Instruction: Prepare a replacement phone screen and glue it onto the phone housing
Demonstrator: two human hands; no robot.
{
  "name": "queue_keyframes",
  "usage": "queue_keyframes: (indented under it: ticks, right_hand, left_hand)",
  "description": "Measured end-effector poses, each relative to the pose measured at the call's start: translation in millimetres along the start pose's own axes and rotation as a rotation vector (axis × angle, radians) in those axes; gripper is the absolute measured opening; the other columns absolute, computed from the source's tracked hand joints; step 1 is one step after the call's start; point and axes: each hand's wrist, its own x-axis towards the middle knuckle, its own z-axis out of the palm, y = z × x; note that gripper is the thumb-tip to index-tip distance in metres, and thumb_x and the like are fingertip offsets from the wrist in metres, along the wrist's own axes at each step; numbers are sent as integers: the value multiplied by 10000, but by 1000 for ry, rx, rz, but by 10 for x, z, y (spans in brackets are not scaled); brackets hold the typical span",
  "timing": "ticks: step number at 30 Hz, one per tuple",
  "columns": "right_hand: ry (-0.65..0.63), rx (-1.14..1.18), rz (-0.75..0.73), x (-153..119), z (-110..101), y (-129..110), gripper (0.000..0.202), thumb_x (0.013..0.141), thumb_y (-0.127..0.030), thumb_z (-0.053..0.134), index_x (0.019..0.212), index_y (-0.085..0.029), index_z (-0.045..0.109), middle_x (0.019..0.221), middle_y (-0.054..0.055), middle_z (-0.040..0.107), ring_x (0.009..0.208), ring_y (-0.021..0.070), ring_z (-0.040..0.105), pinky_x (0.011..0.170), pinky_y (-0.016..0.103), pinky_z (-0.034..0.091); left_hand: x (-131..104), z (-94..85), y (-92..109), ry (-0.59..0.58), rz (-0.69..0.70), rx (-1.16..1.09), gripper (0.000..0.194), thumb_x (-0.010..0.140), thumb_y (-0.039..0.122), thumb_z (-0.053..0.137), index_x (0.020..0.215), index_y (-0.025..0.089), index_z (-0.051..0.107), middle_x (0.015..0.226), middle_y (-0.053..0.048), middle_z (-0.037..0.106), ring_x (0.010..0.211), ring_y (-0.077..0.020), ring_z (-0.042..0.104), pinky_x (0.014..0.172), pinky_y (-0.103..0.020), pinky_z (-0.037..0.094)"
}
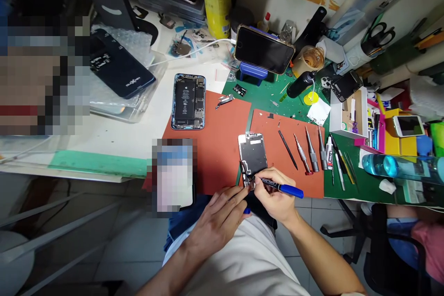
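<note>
Evidently the left hand (219, 215) is laying close-set fingers, grip unclear, by a display panel (254, 156) straddling 2 mats (220, 162); the right hand (276, 201) is pinching a marker (290, 190). Work seems unfinished: an opened phone (185, 99) is lying beyond.

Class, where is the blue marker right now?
In the head view, right of centre, the marker is held in the right hand, its tip by the lower end of the screen panel.
</note>
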Motion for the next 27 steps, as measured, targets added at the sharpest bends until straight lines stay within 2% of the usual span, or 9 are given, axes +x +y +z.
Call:
queue_keyframes:
  ticks: [8, 17, 20, 24, 27]
  right_hand:
    - [4, 21, 19, -18, 4, -2, 95, 962, -167, 693, 909, -227, 746, 784, 11, 743, 618, 139, 667, 565, 256, 530]
    - [127, 1, 79, -65, -284, -38, 118, 1007, -182, 665, 1025, -229, 772, 886, 36, 770, 755, 179, 733, 660, 290, 596]
    - [90, -6, 77, -50, -234, -70, 110, 1008, -192, 670, 991, -228, 772, 826, 26, 754, 683, 164, 703, 596, 274, 566]
    - [38, -25, 44, 15, -52, -70, 82, 985, -204, 686, 988, -226, 765, 797, 18, 741, 607, 140, 655, 552, 261, 540]
    - [38, -46, 6, 68, 43, -46, 102, 967, -188, 669, 910, -224, 745, 764, 13, 730, 583, 130, 637, 546, 254, 528]
  left_hand:
    - [-5, -4, -13, -14, -8, 7, 131, 1066, 88, 586, 1081, 149, 701, 1311, -145, 806, 1215, -247, 727, 1100, -395, 547]
    - [-15, -16, -44, -27, 10, -7, 120, 1069, 92, 590, 1097, 144, 694, 1357, -152, 789, 1203, -243, 715, 1035, -388, 561]
    - [-12, -24, -48, -26, 13, -15, 124, 1071, 102, 591, 1129, 154, 688, 1354, -152, 791, 1219, -240, 713, 1052, -396, 571]
    - [-13, -26, -54, -17, 12, -14, 126, 1066, 108, 601, 1142, 155, 690, 1307, -160, 805, 1222, -249, 721, 1052, -400, 582]
    - [-26, -24, -62, -4, 14, -10, 120, 1068, 120, 596, 1132, 154, 692, 1272, -164, 814, 1211, -256, 724, 1043, -402, 584]
